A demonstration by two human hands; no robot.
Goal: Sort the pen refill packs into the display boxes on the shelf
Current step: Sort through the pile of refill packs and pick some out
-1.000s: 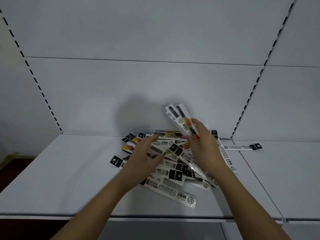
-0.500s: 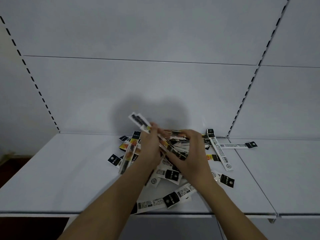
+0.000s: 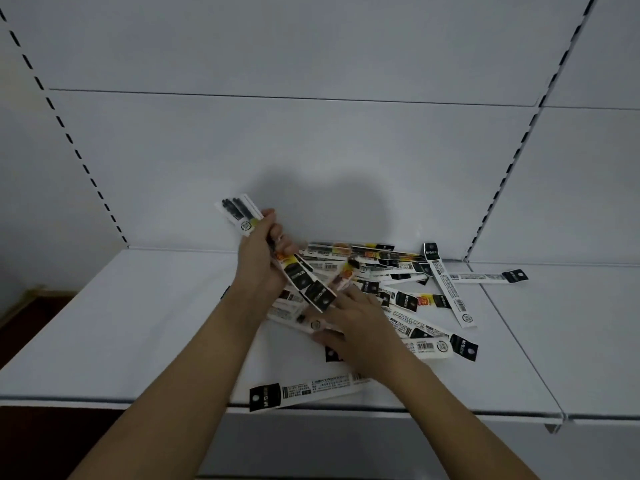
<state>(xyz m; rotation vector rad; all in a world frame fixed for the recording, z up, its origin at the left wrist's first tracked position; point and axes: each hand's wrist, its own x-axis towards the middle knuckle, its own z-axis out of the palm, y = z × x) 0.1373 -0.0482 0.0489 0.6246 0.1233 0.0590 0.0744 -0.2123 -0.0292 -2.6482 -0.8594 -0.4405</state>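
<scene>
My left hand (image 3: 259, 268) is raised over the shelf and grips a slanted bundle of pen refill packs (image 3: 239, 213); the bundle's black ends stick out below my fingers. A loose pile of refill packs (image 3: 398, 268), white strips with black tags and some orange labels, lies on the white shelf (image 3: 138, 323) against the back panel. My right hand (image 3: 362, 323) is down on the near side of the pile, with thumb and fingers pinching a white refill pack (image 3: 313, 323). No display box is in view.
One refill pack (image 3: 301, 393) lies along the shelf's front edge, its black end overhanging. Another stray pack (image 3: 485, 277) lies to the right, across the seam to the neighbouring shelf board (image 3: 571, 341). Slotted uprights (image 3: 512, 161) flank the white back wall.
The bundle passed from my right hand to my left, which lifted it up and to the left. My right hand dropped onto the pile. Packs have slid nearer the front edge.
</scene>
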